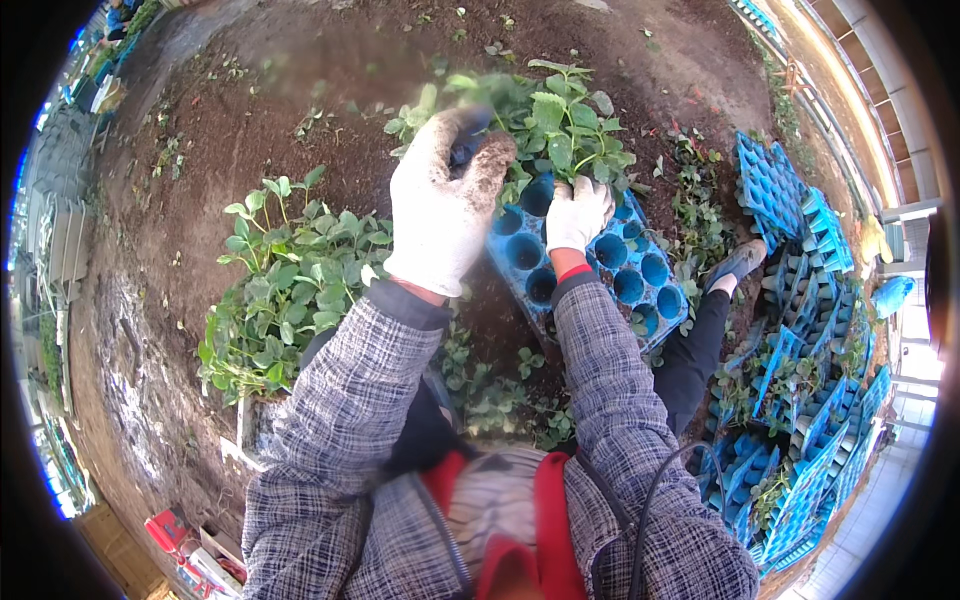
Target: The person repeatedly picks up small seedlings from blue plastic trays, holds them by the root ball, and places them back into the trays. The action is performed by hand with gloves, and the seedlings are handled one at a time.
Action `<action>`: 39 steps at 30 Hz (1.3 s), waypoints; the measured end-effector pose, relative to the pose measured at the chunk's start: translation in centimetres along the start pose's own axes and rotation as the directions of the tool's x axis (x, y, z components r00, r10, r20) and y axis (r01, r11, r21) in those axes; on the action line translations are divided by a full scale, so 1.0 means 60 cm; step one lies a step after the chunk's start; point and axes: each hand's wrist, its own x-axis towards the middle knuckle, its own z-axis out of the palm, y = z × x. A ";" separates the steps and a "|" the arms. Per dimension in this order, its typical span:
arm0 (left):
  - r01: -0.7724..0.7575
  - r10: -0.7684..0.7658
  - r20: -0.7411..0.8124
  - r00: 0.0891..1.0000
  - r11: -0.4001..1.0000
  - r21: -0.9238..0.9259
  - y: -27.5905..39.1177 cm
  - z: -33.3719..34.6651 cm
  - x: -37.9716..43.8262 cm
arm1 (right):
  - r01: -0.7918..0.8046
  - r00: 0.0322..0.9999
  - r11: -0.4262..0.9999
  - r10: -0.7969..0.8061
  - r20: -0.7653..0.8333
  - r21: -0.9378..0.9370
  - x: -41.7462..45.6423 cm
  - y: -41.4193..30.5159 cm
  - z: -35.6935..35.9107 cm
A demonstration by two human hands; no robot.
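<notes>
My left hand (450, 202), in a white glove with soil caked on the thumb, is raised over the left side of a blue plastic cell tray (525, 225). Its fingers curl toward the thumb; whether they hold anything is hidden. My right hand (579, 214), also gloved, is down on the tray with its fingers closed at the stem base of a leafy seedling (570, 124), which looks like a strawberry plant. More seedlings stand at the tray's far end, partly behind my left hand. Several of the nearer cells are empty, with soil on their rims.
A dense bunch of seedlings (292, 285) sits to the left in a pale container (244, 427). Used blue trays (795, 450) are heaped at the right, beside my outstretched foot (739, 266). Loose leaves litter the bare soil (315, 67). A red object (166, 529) lies at lower left.
</notes>
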 end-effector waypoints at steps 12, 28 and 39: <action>-0.179 -0.020 0.443 0.896 0.898 0.403 -0.026 0.049 -0.044 | -0.467 0.865 0.067 0.242 0.439 0.882 0.040 0.010 -0.245; -0.301 0.275 0.400 0.874 0.953 0.002 0.043 0.122 -0.190 | -0.393 0.918 0.238 0.044 0.394 0.888 -0.042 -0.012 -0.474; 0.670 0.009 0.907 0.422 0.671 -0.318 0.065 0.068 -0.161 | -0.485 0.839 0.132 -0.208 0.502 0.865 -0.055 0.019 -0.527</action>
